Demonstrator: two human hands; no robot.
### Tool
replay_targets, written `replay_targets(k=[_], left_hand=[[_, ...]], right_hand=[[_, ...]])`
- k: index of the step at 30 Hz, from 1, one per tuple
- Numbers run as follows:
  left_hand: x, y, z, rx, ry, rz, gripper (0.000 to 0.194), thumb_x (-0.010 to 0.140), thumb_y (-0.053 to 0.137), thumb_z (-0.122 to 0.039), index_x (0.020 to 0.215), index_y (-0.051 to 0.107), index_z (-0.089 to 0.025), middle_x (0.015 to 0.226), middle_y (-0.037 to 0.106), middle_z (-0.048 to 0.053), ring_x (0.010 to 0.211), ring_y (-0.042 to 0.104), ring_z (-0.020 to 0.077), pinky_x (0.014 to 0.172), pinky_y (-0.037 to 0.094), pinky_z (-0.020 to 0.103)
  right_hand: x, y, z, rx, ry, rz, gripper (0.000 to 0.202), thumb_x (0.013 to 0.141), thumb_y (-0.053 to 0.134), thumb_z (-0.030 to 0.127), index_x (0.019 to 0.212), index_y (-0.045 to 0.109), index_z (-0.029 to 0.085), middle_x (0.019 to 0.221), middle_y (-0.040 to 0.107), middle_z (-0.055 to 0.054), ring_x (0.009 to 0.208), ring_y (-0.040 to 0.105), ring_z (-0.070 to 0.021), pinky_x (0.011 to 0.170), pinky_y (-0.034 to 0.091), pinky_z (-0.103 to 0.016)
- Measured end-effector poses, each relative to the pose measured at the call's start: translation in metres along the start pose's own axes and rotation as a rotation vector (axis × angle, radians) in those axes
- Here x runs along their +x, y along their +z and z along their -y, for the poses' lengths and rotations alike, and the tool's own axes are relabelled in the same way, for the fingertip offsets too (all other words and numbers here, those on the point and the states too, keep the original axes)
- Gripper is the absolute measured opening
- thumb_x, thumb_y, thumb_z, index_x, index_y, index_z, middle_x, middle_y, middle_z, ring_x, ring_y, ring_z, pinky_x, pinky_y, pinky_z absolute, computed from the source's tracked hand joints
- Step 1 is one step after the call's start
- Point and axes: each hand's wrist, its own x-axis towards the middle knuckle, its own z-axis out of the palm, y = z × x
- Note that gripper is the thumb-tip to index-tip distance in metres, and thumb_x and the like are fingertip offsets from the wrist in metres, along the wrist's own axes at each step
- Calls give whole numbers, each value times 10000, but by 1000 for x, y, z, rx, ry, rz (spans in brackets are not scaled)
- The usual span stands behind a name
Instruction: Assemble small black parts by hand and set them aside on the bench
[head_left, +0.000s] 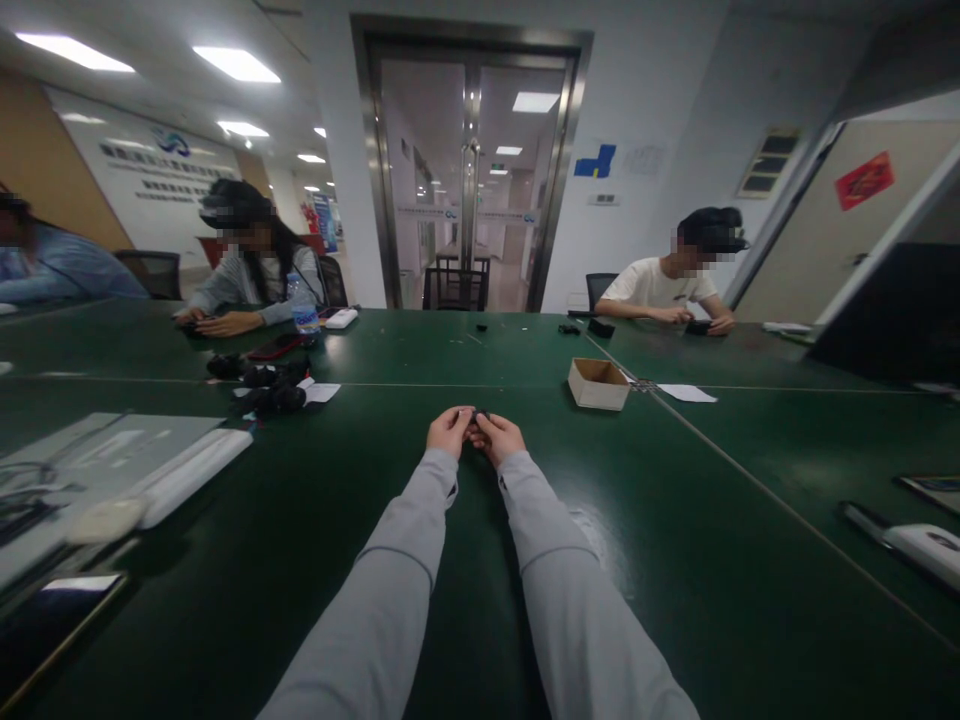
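Both my arms reach forward in light grey sleeves over the dark green table [480, 560]. My left hand [448, 432] and my right hand [498, 436] meet in the middle, fingertips together. Between them they pinch a small dark object [478, 416], mostly covered by the fingers; its kind I cannot make out. Both hands are closed on it, just above or resting on the tabletop.
An open cardboard box [598, 386] stands right of my hands, beside a white paper [687, 393]. Black bundled items [274, 388] and a water bottle [304, 305] are at left, near a grey flat case [112, 455] and a phone [60, 635]. Several people sit across the table.
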Motion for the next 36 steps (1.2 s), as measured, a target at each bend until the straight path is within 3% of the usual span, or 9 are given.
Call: replay_targets(k=[4, 9, 16, 26, 36], left_hand=[[-7, -4, -11, 410, 69, -83, 371, 685, 562, -483, 830, 663, -157, 705, 621, 44, 593, 520, 123, 546, 397, 226], [-20, -6, -32, 823, 89, -107, 433, 734, 442, -566, 609, 632, -197, 565, 567, 10, 572, 475, 134, 558, 330, 246], [-28, -1, -47, 836, -23, -101, 505, 757, 377, -568, 443, 498, -192, 499, 528, -1, 543, 471, 136, 574, 317, 252], [-15, -7, -37, 814, -88, -92, 505, 729, 385, -601, 474, 526, -188, 521, 537, 15, 528, 457, 147, 530, 299, 265], [-5, -14, -35, 752, -147, -44, 510, 690, 402, -617, 456, 520, -180, 529, 548, 40, 547, 471, 159, 563, 308, 275]], right_hand=[[-4, 1, 2, 10, 10, -45, 124, 658, 713, 135, 687, 601, 91, 552, 601, -38, 392, 522, -88, 335, 422, -144], [-6, 0, 2, -41, 7, -17, 145, 642, 732, 161, 676, 614, 84, 562, 607, -55, 405, 514, -81, 353, 423, -142], [-3, -3, -2, -103, -37, 11, 277, 630, 732, 341, 656, 594, 102, 526, 583, -36, 399, 511, -99, 333, 402, -167], [-2, -5, -5, -90, -77, 68, 374, 502, 773, 406, 639, 586, 113, 539, 581, -28, 379, 482, -97, 318, 388, -188], [-4, -5, -3, -123, -114, 136, 397, 526, 756, 456, 662, 595, 119, 561, 578, -15, 393, 470, -85, 339, 398, -189]])
